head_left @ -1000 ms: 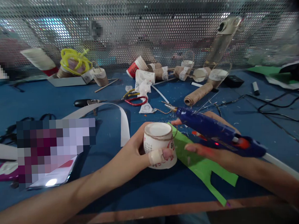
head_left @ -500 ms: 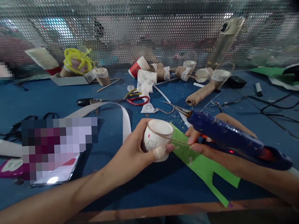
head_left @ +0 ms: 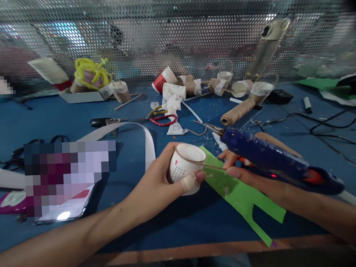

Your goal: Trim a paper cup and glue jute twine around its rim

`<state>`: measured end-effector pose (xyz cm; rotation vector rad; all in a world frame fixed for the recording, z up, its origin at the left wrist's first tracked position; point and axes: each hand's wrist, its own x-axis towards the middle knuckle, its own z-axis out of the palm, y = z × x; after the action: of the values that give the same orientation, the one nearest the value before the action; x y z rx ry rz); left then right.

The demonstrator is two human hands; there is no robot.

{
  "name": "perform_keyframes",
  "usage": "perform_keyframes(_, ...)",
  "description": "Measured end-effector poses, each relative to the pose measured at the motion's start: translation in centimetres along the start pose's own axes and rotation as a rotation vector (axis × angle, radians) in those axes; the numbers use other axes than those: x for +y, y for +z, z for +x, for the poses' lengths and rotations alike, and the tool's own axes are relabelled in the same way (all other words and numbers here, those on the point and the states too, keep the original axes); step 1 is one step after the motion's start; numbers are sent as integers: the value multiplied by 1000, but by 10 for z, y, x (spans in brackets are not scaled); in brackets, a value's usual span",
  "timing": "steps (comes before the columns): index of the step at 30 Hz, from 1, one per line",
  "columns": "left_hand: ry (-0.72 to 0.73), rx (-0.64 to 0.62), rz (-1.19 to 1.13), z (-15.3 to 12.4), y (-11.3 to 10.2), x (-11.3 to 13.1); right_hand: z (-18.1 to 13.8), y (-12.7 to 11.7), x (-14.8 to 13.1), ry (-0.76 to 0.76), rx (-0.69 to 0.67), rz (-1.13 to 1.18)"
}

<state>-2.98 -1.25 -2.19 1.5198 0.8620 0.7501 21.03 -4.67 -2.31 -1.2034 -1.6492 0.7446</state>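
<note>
My left hand (head_left: 163, 175) is closed around a white paper cup (head_left: 179, 167), whose mouth tilts up toward me; a bandage wraps the thumb. Brown twine (head_left: 213, 167) circles the cup below its rim and runs right to my right hand (head_left: 244, 174). There, thumb and fingers pinch the twine's end. The same hand also holds a blue hot glue gun (head_left: 264, 157), with its metal nozzle pointing left above and behind the cup and a red light glowing on it. Under the twine lies a cut green sheet (head_left: 236, 194).
Scissors (head_left: 164, 120), a white ribbon (head_left: 149, 144) and a phone (head_left: 77, 201) lie left and ahead. Twine-wrapped cups (head_left: 193, 87), a twine roll (head_left: 237, 112) and a bottle (head_left: 264, 51) stand farther back before a perforated metal screen (head_left: 161, 32). Black cables (head_left: 322, 125) cross the right side.
The glue gun has shifted slightly left and down with my right hand. The cup stays in my left hand, and the twine remains stretched between both hands.
</note>
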Motion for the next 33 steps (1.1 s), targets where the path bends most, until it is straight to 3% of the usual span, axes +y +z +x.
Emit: perform_keyframes(33,-188,-183,-167,-2,1,4,3,5,1,24,-11,38)
